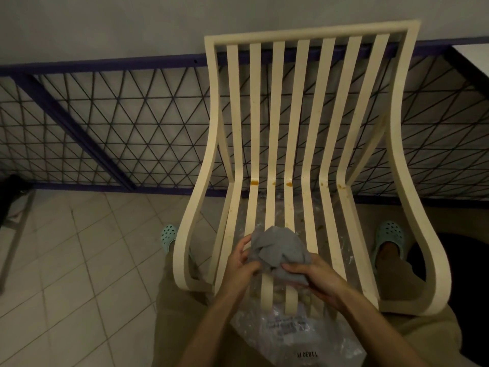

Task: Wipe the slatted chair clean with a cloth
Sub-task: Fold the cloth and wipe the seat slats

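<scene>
A cream slatted chair point(304, 133) stands in front of me, its back toward the railing. Orange-brown stains point(254, 182) mark the slats at the bend between seat and back. A crumpled grey cloth point(280, 250) is bunched over the front of the seat slats. My left hand point(242, 263) grips the cloth's left side, fingers curled round it. From the right, my right hand point(309, 276) pinches the cloth's lower edge.
A clear plastic sheet point(293, 335) lies under the chair on the tiled floor point(74, 260). A dark metal mesh railing point(132, 123) runs behind the chair. My feet in teal clogs point(391, 234) stand on either side. A dark object point(13, 197) sits at far left.
</scene>
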A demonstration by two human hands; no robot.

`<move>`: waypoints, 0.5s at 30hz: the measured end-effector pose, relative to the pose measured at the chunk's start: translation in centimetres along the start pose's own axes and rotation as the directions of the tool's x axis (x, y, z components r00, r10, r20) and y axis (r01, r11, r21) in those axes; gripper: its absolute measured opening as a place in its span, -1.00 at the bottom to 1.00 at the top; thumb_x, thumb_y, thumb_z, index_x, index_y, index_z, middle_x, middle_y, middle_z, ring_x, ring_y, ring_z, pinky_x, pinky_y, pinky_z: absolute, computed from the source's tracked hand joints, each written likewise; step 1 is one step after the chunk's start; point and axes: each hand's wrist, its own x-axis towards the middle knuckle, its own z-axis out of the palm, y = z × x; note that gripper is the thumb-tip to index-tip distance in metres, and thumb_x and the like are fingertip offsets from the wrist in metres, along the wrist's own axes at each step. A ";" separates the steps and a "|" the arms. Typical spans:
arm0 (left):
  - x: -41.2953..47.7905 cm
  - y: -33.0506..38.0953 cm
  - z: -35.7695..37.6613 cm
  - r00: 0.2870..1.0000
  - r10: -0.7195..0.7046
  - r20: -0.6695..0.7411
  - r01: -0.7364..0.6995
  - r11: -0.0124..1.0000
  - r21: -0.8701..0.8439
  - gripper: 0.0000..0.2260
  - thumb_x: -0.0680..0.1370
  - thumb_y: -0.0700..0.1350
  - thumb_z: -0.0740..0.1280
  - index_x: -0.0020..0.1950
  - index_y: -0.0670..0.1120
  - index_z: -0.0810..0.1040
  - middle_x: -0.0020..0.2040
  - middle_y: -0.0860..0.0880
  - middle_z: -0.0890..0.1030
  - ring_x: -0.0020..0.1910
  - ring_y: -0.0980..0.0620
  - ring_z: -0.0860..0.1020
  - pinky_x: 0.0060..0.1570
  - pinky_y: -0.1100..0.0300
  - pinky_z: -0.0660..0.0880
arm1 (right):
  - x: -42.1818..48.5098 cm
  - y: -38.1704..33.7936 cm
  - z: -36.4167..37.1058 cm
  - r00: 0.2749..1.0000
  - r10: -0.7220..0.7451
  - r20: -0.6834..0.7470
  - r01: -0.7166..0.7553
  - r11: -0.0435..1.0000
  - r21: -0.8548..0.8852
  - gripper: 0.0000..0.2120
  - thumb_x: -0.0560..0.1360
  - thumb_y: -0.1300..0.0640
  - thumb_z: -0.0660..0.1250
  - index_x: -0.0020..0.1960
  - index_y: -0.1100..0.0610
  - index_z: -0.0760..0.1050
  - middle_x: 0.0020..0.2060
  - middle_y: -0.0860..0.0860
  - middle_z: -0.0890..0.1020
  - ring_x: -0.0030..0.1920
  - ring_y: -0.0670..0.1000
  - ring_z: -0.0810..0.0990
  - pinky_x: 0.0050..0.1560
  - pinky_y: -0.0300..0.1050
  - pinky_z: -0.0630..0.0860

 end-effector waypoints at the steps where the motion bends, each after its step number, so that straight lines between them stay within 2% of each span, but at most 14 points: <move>1: 0.1 -0.2 -0.2 1.000 -0.026 -0.006 0.026 0.999 -0.034 -0.53 0.48 -0.35 0.35 0.25 0.11 0.47 0.06 0.10 0.64 0.05 0.06 0.63 -0.01 0.09 0.60 | -0.3 -0.3 -0.1 0.999 -0.005 0.035 0.008 0.997 -0.071 -0.68 0.45 0.29 0.40 0.19 0.29 0.54 0.05 0.20 0.67 0.08 0.17 0.65 0.03 -0.03 0.62; 3: 0.5 -0.3 -0.6 0.999 -0.053 0.012 0.054 0.997 -0.050 -0.57 0.50 -0.25 0.38 0.29 0.11 0.47 0.15 0.05 0.61 0.11 -0.02 0.61 0.05 0.00 0.59 | -0.9 -0.8 -0.1 0.995 0.025 0.099 -0.007 0.984 -0.178 -0.71 0.48 0.22 0.39 0.18 0.27 0.56 0.04 0.14 0.68 0.06 0.09 0.66 -0.02 -0.18 0.58; 5: 0.8 -0.4 -0.5 0.998 -0.055 0.028 0.055 0.998 -0.011 -0.55 0.46 -0.17 0.44 0.32 0.09 0.46 0.19 0.02 0.59 0.14 -0.04 0.60 0.07 -0.03 0.59 | -1.4 -1.1 -0.1 0.993 0.019 0.115 0.003 0.983 -0.182 -0.71 0.51 0.17 0.36 0.19 0.26 0.55 0.04 0.14 0.69 0.06 0.09 0.66 0.00 -0.18 0.57; 7: 1.0 -0.7 -0.3 0.998 -0.060 0.021 0.060 0.998 0.015 -0.58 0.45 -0.15 0.46 0.27 0.09 0.50 0.18 -0.01 0.60 0.12 -0.04 0.61 0.07 -0.07 0.59 | -1.5 -1.1 -0.1 0.998 -0.041 0.041 0.044 0.997 -0.067 -0.71 0.53 0.14 0.33 0.20 0.25 0.54 0.06 0.17 0.68 0.10 0.15 0.65 0.11 -0.04 0.56; 9: 1.3 -0.9 0.8 0.996 -0.087 0.003 0.087 0.996 0.007 -0.70 0.48 -0.13 0.43 0.20 0.06 0.55 0.13 -0.06 0.63 0.00 -0.03 0.65 -0.02 -0.04 0.62 | -1.2 -1.0 -0.6 0.994 -0.068 -0.086 0.081 0.985 0.153 -0.71 0.53 0.18 0.32 0.21 0.27 0.52 0.09 0.25 0.65 0.14 0.25 0.61 0.24 0.15 0.48; 11: 1.6 -0.7 2.4 0.994 -0.110 -0.028 0.110 0.994 -0.006 -0.81 0.55 -0.12 0.35 0.16 -0.06 0.57 0.02 -0.15 0.65 -0.26 0.00 0.64 -0.28 0.13 0.59 | -1.0 -0.9 -1.5 0.982 -0.058 -0.179 0.120 0.925 0.361 -0.71 0.52 0.25 0.31 0.21 0.32 0.50 0.09 0.29 0.63 0.13 0.26 0.61 0.24 0.15 0.49; 12: 1.9 -0.6 3.3 0.992 -0.114 -0.055 0.113 0.994 -0.007 -0.83 0.57 -0.13 0.32 0.14 -0.11 0.56 -0.04 -0.17 0.64 -0.37 0.02 0.59 -0.38 0.18 0.54 | -1.0 -0.9 -2.0 0.974 -0.056 -0.220 0.145 0.899 0.412 -0.73 0.52 0.27 0.30 0.20 0.32 0.49 0.08 0.29 0.64 0.11 0.24 0.63 0.19 0.12 0.53; 13: 2.2 -0.4 4.1 0.991 -0.109 -0.081 0.109 0.994 -0.003 -0.84 0.59 -0.14 0.29 0.13 -0.13 0.56 -0.08 -0.16 0.64 -0.42 0.02 0.56 -0.43 0.20 0.52 | -1.1 -1.1 -2.4 0.965 -0.061 -0.256 0.171 0.884 0.434 -0.75 0.53 0.29 0.29 0.19 0.31 0.49 0.08 0.28 0.64 0.10 0.23 0.64 0.15 0.09 0.56; 15: 2.9 -0.2 5.6 0.990 -0.081 -0.116 0.086 0.995 0.042 -0.85 0.60 -0.15 0.27 0.14 -0.08 0.55 -0.06 -0.09 0.63 -0.37 0.03 0.58 -0.39 0.20 0.54 | -1.5 -1.3 -3.9 0.937 -0.081 -0.339 0.224 0.884 0.410 -0.77 0.54 0.31 0.27 0.19 0.30 0.48 0.08 0.27 0.65 0.09 0.22 0.64 0.13 0.10 0.57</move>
